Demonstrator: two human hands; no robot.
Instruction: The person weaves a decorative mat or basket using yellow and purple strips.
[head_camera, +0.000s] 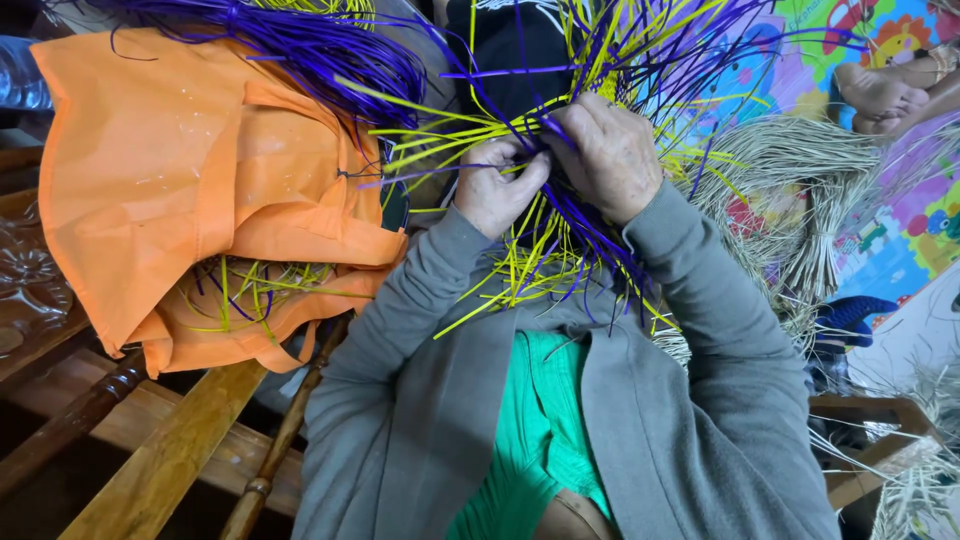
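The left hand (497, 190) is curled nearly closed, with yellow and purple strips (540, 250) pinched between thumb and fingers. The right hand (607, 150) is likewise closed over the same bundle, just beside and touching the left. The strips are fanned out far above and near below both hands, over the grey cardigan (660, 400). An orange cloth bag (190, 190) is seen to the left, and pale straw (800, 190) to the right.

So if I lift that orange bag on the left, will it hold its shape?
Probably not. The orange bag lies creased and draped over the wooden bench, so it looks like soft fabric. It likely weighs little: only a few strips show inside.
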